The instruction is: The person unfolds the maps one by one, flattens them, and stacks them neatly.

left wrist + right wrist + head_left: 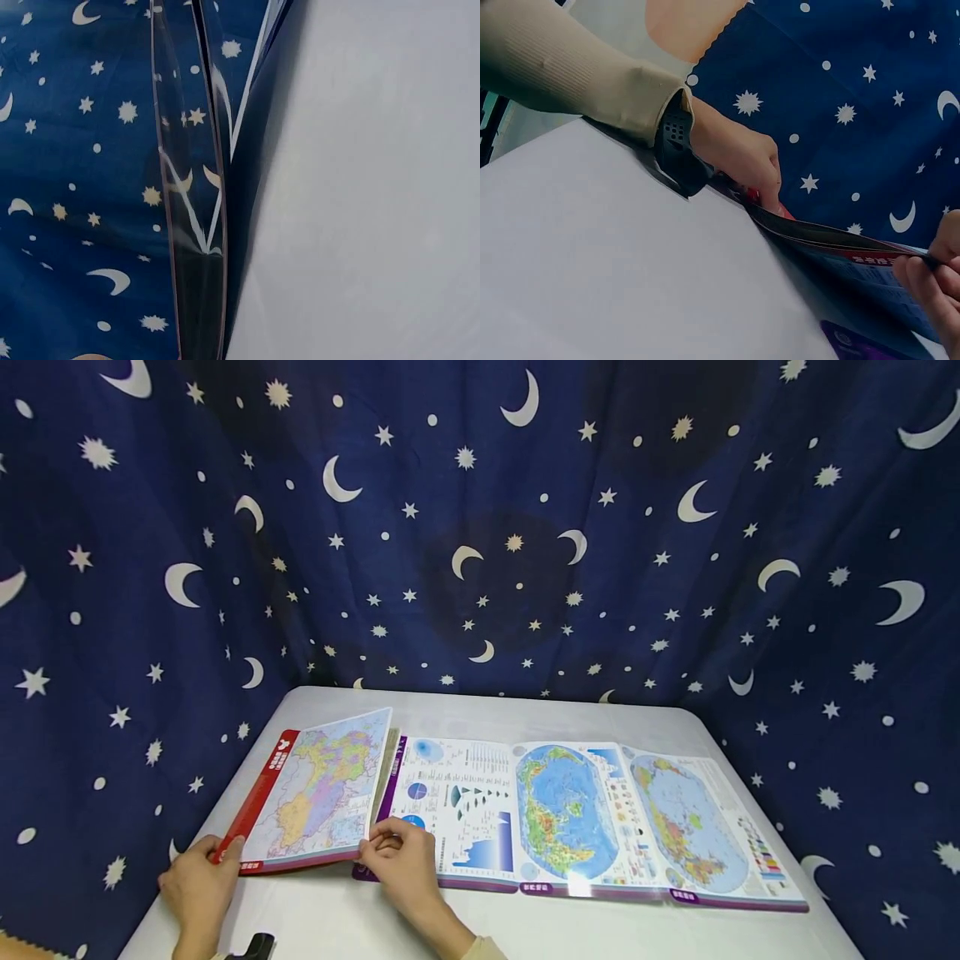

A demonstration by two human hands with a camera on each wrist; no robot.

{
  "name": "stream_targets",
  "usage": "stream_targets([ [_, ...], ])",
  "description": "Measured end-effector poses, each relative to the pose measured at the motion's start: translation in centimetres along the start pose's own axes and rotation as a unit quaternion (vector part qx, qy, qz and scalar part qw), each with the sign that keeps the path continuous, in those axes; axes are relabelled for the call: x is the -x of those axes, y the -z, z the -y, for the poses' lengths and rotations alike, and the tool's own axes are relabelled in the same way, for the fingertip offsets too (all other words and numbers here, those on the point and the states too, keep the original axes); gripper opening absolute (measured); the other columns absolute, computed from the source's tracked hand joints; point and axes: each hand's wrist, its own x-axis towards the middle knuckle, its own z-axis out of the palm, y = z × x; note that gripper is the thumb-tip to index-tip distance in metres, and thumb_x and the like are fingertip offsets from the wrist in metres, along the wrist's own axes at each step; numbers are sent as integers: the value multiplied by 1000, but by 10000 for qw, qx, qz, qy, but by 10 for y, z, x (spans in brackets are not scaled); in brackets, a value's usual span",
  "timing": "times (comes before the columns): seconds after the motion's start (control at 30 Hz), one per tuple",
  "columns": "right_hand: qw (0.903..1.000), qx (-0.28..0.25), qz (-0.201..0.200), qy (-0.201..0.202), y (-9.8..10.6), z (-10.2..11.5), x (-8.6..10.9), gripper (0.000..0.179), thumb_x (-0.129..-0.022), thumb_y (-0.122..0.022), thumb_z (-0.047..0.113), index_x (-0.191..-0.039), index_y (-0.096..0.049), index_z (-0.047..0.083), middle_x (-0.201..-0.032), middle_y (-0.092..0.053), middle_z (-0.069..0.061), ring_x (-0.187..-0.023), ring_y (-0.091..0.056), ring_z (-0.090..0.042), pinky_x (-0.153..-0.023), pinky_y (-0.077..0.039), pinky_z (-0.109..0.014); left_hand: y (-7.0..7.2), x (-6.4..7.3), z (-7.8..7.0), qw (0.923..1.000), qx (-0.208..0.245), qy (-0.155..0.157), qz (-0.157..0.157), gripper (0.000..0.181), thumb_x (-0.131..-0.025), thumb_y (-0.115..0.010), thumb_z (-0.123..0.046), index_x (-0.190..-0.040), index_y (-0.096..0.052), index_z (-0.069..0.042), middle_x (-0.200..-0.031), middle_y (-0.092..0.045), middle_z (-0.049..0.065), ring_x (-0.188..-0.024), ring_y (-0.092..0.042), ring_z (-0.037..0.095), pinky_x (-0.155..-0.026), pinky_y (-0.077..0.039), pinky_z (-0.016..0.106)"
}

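Observation:
A folded map [322, 802] with a red left strip and a coloured country map lies at the left of the table, its right side raised. My left hand [201, 885] grips its lower left corner, thumb on the red edge. At the lower right corner, my right hand [405, 860] pinches the raised edge between thumb and fingers. Both hands show along that edge in the right wrist view, the left hand [742, 154] farther off and the right hand [937, 281] at the frame's border. The left wrist view shows glossy, see-through sheet edges [195, 180] beside the white tabletop.
A purple-edged world map [570, 810] lies unfolded in several panels to the right, its left end beneath the raised map. The white table [465, 714] has rounded far corners. A dark blue curtain [480, 527] with moons and stars surrounds it. A black device [679, 146] sits on the left wrist.

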Motion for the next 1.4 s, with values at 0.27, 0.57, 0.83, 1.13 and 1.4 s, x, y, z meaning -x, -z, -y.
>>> stream_targets([
  [0.27,9998,204,-30,15,23,7,7,13,-86,-80,-2,-87,-73,9,-78,-72,0,-64,-69,-4,-62,-59,-22,-6,10,-10,9994,341,-85,51,29,-92,-77,-23,-70,-69,-6,-58,-57,9,-71,-53,44,-71,-29,50],
  [0.57,9994,-114,-298,-140,47,7,12,14,-83,-79,-6,-85,-72,5,-75,-71,-3,-62,-66,-5,-58,-55,-16,-16,21,-26,9983,406,-287,299,35,-91,-78,-21,-63,-62,-11,-56,-46,-1,-65,-46,30,-72,-26,45],
  [0.83,9989,-20,-445,-121,69,5,21,14,-83,-77,-9,-84,-71,4,-75,-71,-8,-61,-67,-7,-57,-55,-17,-24,33,-40,9972,448,-486,355,41,-88,-82,-22,-57,-56,-16,-54,-44,-4,-60,-40,22,-70,-24,41],
  [1.13,9965,-45,-808,-205,91,7,35,14,-82,-79,-8,-84,-71,3,-74,-71,-10,-62,-69,-10,-59,-58,-21,-32,46,-54,9929,565,-921,500,41,-85,-86,-22,-56,-57,-17,-55,-43,-6,-57,-37,14,-73,-24,40],
  [1.4,9945,-17,-1020,-217,111,3,42,15,-83,-78,-10,-84,-70,3,-73,-71,-12,-60,-72,-15,-59,-59,-25,-41,58,-66,9893,609,-1194,583,42,-84,-87,-23,-56,-56,-20,-54,-41,-9,-58,-34,10,-73,-22,37],
])
